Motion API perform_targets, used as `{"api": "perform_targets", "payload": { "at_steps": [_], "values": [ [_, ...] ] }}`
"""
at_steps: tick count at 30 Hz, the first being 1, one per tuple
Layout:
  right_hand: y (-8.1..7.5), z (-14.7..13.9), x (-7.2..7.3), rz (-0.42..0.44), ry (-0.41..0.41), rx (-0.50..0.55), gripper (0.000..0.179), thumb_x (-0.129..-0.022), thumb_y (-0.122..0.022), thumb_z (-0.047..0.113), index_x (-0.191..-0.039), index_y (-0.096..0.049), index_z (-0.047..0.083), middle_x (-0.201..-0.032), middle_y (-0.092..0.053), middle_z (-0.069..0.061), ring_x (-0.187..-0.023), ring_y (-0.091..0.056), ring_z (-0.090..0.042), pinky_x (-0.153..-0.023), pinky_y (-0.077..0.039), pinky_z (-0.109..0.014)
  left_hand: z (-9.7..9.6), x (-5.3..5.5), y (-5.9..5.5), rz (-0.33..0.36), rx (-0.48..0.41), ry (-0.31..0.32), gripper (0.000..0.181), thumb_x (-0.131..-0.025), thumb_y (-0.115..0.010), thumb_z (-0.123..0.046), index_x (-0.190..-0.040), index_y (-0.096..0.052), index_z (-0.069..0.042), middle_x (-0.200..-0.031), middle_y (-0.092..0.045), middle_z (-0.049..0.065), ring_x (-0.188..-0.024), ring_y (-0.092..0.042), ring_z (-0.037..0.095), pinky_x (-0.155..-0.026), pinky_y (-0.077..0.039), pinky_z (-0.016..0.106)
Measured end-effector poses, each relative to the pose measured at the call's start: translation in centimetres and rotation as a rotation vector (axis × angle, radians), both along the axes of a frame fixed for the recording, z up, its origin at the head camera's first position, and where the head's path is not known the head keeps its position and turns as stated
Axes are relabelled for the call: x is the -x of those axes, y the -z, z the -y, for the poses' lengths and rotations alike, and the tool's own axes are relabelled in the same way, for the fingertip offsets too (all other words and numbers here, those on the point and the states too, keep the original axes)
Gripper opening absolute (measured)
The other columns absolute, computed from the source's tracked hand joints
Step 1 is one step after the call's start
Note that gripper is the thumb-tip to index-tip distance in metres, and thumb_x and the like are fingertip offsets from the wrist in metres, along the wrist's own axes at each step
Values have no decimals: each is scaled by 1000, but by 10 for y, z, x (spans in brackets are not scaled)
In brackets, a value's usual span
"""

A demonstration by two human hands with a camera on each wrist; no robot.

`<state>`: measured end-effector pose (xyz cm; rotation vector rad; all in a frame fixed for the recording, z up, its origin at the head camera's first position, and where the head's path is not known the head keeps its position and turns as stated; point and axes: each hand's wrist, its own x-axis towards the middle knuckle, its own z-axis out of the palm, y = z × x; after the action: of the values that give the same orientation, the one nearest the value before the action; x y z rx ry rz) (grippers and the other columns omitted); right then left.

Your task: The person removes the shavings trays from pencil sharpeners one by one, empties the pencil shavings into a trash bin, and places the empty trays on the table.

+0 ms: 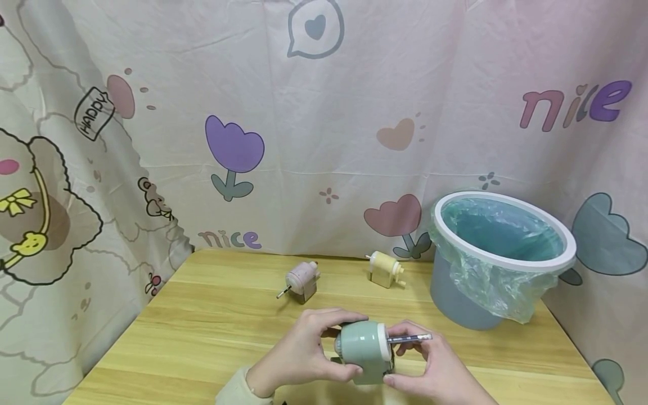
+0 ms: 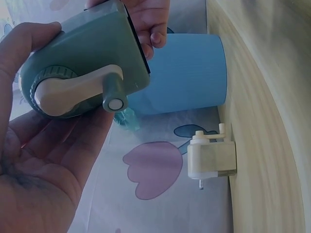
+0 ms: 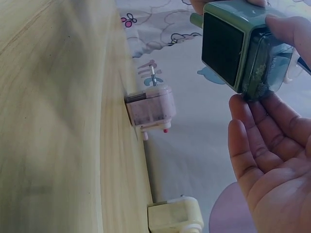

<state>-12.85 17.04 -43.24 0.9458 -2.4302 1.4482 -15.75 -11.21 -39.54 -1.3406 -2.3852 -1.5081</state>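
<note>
A green crank pencil sharpener (image 1: 361,346) is held up off the table between both hands. My left hand (image 1: 316,349) grips its body from the crank side, thumb and fingers on opposite faces. The pale crank arm (image 2: 80,90) shows in the left wrist view. A dark pencil (image 1: 407,338) sticks out of the sharpener's white-rimmed front. At that front my right hand (image 1: 437,365) pinches the clear shavings drawer (image 3: 262,63), which juts from the body and has bits of shavings inside. The right wrist view shows the sharpener's dark base (image 3: 221,48).
On the wooden table (image 1: 212,315) stand a pink sharpener (image 1: 302,280) with a pencil in it and a yellow sharpener (image 1: 383,270). To the right is a grey-blue bin (image 1: 455,298) lined with a green plastic bag. A printed curtain (image 1: 314,112) hangs behind.
</note>
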Motion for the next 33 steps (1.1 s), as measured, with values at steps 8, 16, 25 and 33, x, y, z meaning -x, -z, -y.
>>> {"api": "perform_targets", "payload": {
  "at_steps": [8,16,25,33],
  "values": [
    [1,-2,3,31,-24,70,50,-82,-93,11,-125,-70,21,-117,-75,9,-98,-68,-8,-82,-57,-25,3,2,-1,-6,-2,-12,63,-79,-93,-17,-138,-69,-18,-126,-78,-1,-106,-72,6,-90,-66,24],
    [1,-5,5,-22,-52,91,52,-83,-92,8,-129,-70,19,-120,-75,5,-103,-69,-9,-86,-60,-24,5,3,-2,-35,10,-28,61,-80,-92,-19,-137,-70,-18,-125,-78,-2,-105,-71,5,-88,-65,22],
    [1,-8,6,-59,-24,82,54,-82,-93,9,-130,-70,20,-122,-76,3,-104,-70,-11,-91,-60,-24,5,6,-2,-61,-3,-26,58,-82,-91,-18,-136,-69,-15,-125,-78,1,-105,-71,5,-86,-66,22],
    [-2,-10,5,-6,19,59,52,-83,-93,13,-129,-70,24,-118,-77,2,-102,-70,-12,-95,-58,-22,7,7,-2,-60,-1,-35,58,-82,-91,-17,-136,-69,-16,-125,-78,1,-105,-71,5,-87,-65,22]
  ]
}}
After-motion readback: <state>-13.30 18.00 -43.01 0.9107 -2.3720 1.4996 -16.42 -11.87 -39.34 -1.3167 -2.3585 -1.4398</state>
